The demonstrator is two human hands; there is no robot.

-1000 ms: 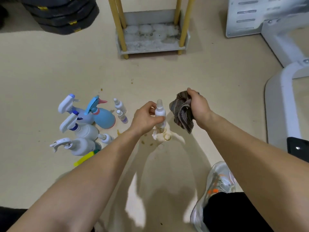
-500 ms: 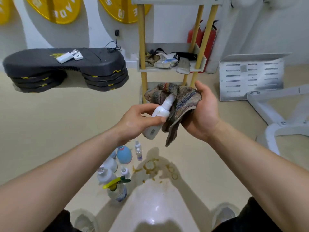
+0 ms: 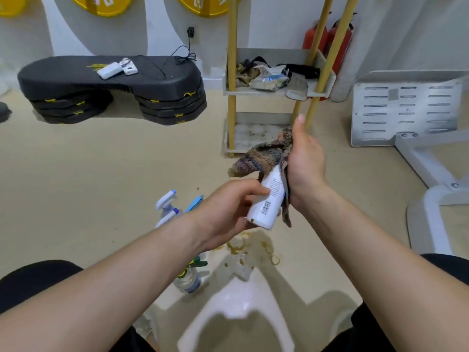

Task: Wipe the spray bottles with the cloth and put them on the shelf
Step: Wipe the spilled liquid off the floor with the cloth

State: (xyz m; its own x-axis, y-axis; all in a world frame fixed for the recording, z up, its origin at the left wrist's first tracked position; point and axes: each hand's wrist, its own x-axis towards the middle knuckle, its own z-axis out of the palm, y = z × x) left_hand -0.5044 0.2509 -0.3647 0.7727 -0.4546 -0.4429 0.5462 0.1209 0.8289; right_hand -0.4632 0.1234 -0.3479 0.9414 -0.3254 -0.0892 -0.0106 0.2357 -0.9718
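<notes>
My left hand (image 3: 228, 207) grips the lower part of a small white spray bottle (image 3: 270, 199), tilted with its top up and to the right. My right hand (image 3: 304, 163) holds a brownish striped cloth (image 3: 264, 154) wrapped over the bottle's top, which is hidden. More spray bottles stand on the floor behind my left forearm: one with a white and blue trigger (image 3: 166, 203), one with a green and yellow trigger (image 3: 190, 275). The shelf (image 3: 276, 94) with yellow posts stands ahead against the wall.
The shelf's middle tier holds rags and packets; its bottom tier (image 3: 253, 133) looks stained. Stacked black step platforms (image 3: 114, 90) lie at the left. A white perforated panel (image 3: 406, 107) and white frame sit right. Brown ring stains (image 3: 253, 247) mark the floor.
I lifted the small bottle off the floor and brought the cloth onto it. The cloth now covers its top, and the bottle has tilted more upright while the view rose toward the shelf.
</notes>
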